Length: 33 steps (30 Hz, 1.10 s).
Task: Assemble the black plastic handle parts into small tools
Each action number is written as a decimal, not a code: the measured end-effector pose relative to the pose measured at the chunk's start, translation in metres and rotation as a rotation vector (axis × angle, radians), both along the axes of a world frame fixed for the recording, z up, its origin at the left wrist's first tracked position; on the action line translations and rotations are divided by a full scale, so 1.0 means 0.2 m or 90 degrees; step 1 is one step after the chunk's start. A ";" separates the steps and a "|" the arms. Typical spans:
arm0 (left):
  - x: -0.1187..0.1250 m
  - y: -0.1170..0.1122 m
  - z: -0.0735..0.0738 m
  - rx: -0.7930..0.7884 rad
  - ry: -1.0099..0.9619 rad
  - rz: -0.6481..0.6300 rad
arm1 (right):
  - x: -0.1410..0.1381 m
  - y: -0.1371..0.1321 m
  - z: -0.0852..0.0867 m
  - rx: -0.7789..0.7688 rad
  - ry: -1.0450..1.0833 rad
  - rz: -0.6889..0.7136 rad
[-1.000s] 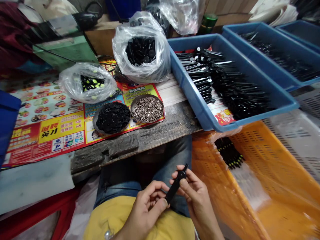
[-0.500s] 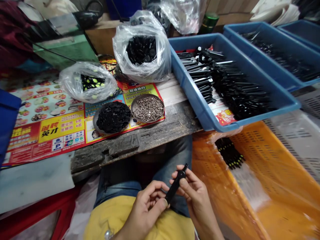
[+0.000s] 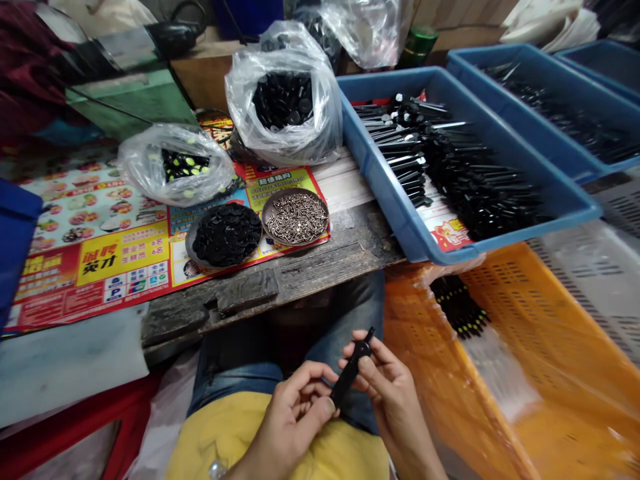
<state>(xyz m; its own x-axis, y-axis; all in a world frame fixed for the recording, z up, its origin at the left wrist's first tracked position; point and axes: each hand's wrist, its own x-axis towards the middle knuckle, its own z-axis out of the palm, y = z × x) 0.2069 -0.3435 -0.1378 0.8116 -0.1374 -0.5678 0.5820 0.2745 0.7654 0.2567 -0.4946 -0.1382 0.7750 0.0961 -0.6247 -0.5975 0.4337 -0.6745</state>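
Observation:
Over my lap I hold a slim black handle-shaped part between both hands. My left hand pinches its lower end with thumb and fingers closed. My right hand grips its upper end near a round knob, fingers curled. On the bench ahead stand a dish of black round caps and a dish of small metal screws.
A blue tray holds several black parts, with more blue trays to the right. An orange crate at my right holds a few finished pieces. Two plastic bags of black caps sit behind the dishes.

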 end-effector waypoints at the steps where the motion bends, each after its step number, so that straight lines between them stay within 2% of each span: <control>1: 0.00 0.00 0.00 -0.002 0.001 0.000 | 0.00 0.00 0.00 0.000 -0.001 0.000; 22: 0.00 -0.02 -0.01 -0.026 0.021 0.003 | 0.00 0.01 0.00 -0.012 0.005 -0.022; 33: 0.00 -0.02 -0.01 -0.023 0.017 0.001 | 0.00 -0.02 -0.04 0.020 0.011 -0.004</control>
